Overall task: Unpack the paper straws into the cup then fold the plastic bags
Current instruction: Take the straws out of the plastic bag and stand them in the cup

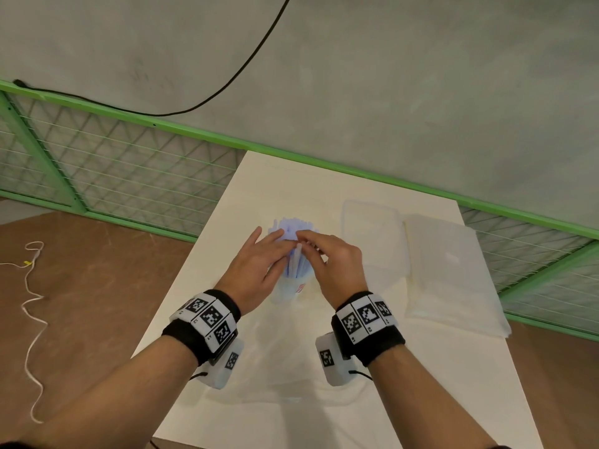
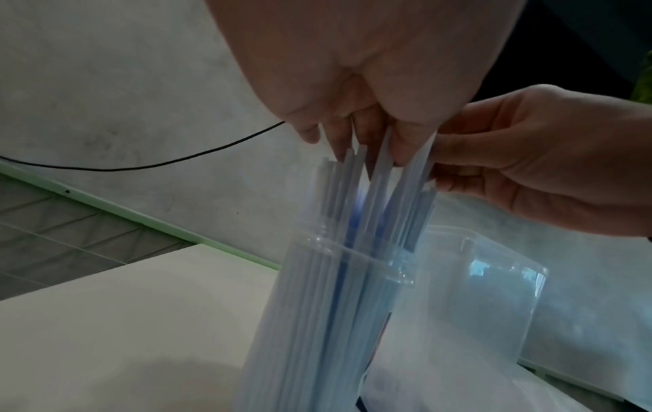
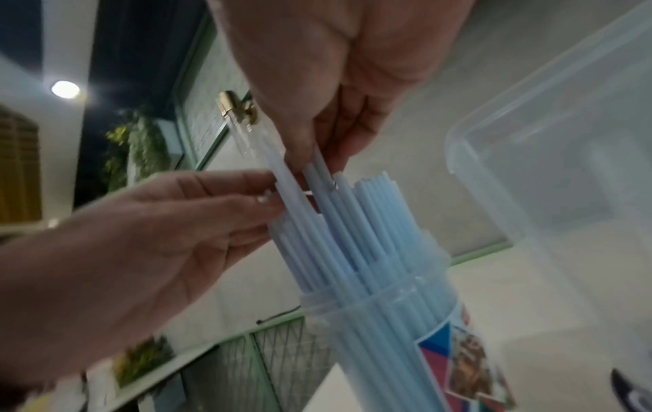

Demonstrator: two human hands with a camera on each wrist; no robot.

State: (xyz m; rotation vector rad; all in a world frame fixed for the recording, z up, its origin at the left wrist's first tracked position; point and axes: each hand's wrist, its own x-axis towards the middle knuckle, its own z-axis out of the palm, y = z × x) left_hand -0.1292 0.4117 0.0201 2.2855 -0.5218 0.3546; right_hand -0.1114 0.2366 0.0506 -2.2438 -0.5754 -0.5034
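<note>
The clear plastic cup with a coloured sticker is standing near the middle of the white table, and the bundle of pale blue paper straws is standing upright in it, fanning out above the rim. Both hands are meeting over the straw tops: the left hand is coming in from about 8 o'clock of the cup with fingers nearly straight, pressing against the side of the bundle, while the right hand is reaching from about 4 o'clock and pinching the upper ends of a few straws between thumb and fingertips.

To do this well, the left hand should be steadying the bundle so the light cup is not tipping, while the right is easing its straws straight down rather than sideways, as paper straws kink easily.

A clear plastic box is sitting at about 2 o'clock of the cup, with a flat white plastic bag beyond it at 3 o'clock, waiting to be folded.
</note>
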